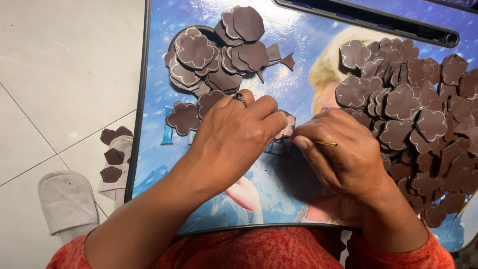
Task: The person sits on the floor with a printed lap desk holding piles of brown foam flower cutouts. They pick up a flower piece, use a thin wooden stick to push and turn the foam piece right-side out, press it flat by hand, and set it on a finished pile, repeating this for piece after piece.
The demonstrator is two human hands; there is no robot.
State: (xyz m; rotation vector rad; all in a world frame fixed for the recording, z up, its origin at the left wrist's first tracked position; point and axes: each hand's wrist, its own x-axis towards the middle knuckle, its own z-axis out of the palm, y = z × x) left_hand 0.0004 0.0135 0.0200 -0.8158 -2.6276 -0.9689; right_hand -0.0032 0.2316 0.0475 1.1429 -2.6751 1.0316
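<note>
My left hand (234,132), with a ring on one finger, pinches a brown flower-shaped cutout (287,124) at the middle of a small blue picture table (298,45). My right hand (343,149) sits right beside it and grips a thin wooden stick (326,144), whose tip end lies near the cutout. A pile of finished brown cutouts (219,55) lies at the table's upper left. A much larger heap of brown flower cutouts (418,119) covers the right side, touching my right hand.
Two pale slippers (67,201) rest on the white tiled floor (55,74) at the left, one with several brown cutouts (113,154) on it. A dark rail (368,20) runs along the table's far edge. My orange clothing (259,249) is at the bottom.
</note>
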